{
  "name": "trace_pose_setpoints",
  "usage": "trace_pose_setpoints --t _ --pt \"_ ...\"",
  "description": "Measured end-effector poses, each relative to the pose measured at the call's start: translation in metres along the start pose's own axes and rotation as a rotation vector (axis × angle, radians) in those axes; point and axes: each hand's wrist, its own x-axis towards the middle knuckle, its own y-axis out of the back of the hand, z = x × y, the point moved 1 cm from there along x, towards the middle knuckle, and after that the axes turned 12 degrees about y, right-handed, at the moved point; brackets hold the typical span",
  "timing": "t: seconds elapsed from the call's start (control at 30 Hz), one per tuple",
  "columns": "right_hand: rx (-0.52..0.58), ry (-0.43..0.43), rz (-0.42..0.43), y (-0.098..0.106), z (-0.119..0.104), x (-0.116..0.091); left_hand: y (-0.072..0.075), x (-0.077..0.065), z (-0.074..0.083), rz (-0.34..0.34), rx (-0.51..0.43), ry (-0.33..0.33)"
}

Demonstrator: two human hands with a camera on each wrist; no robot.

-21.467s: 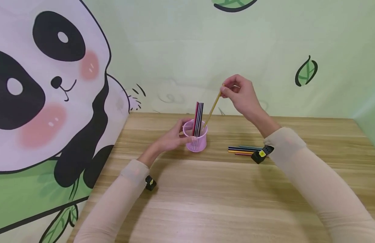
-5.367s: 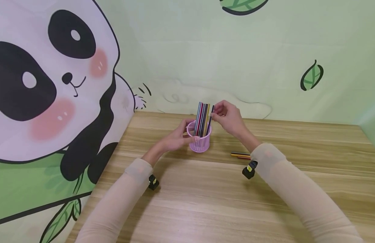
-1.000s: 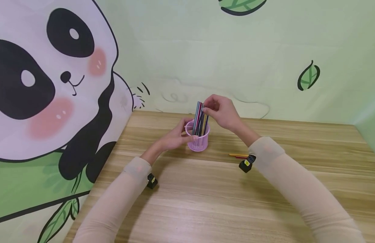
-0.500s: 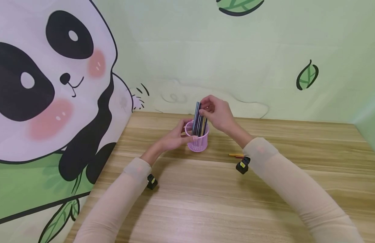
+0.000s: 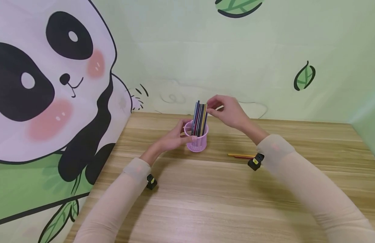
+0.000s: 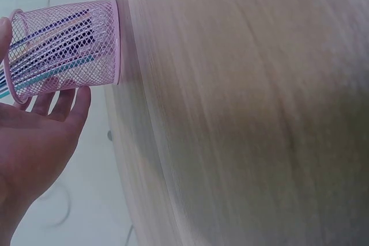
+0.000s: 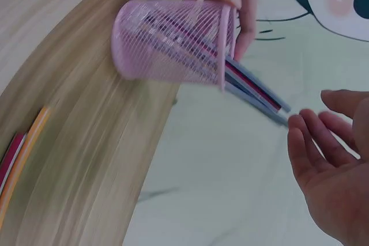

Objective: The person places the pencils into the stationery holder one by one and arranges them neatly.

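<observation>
A pink mesh pencil cup [image 5: 197,146] stands upright on the table with a bundle of colored pencils [image 5: 201,118] leaning in it. My left hand [image 5: 172,139] holds the cup from the left, its thumb across the front near the rim and its fingers behind; the left wrist view shows those fingers [image 6: 81,103] against the mesh. Beside the pencils' upper ends is my right hand [image 5: 231,109]. In the right wrist view its thumb [image 7: 340,103] stands apart from its fingers, and nothing lies between them. The fingertips are right at the pencil ends.
A yellow-orange pencil [image 5: 236,155] and a dark red pencil [image 7: 10,156] lie side by side on the wooden table [image 5: 205,195], right of the cup and partly behind the right wrist's camera [image 5: 255,162]. A panda-printed backdrop [image 5: 175,60] rises behind the table's far edge.
Compared with the earlier frames, more pencils stand in the cup and fewer lie on the table. Over the last half second my right hand has let go of the pencils and shifted right.
</observation>
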Motion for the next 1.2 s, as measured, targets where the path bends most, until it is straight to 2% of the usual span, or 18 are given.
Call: trace_pose_setpoints --t 0.23,0.5,0.7,0.83,1.07,1.2 --pt "-0.066 -0.025 -0.164 0.013 0.016 -0.029 0.001 0.000 -0.002 -0.003 0.004 0.008" --pt "-0.091 0.010 -0.353 0.003 0.052 -0.071 0.002 0.002 -0.004 -0.003 0.019 0.015" --pt "-0.147 0.033 -0.401 -0.007 0.069 -0.094 0.001 0.001 -0.002 -0.002 0.025 0.017" --pt "-0.144 0.018 -0.429 -0.015 0.075 -0.104 0.002 -0.001 -0.001 0.005 0.033 0.020" --pt "-0.189 0.043 -0.470 -0.023 0.080 -0.110 0.002 0.000 -0.001 0.009 0.040 0.015" --pt "-0.178 0.032 -0.475 -0.025 0.081 -0.111 0.002 0.000 -0.001 0.010 0.037 0.021"
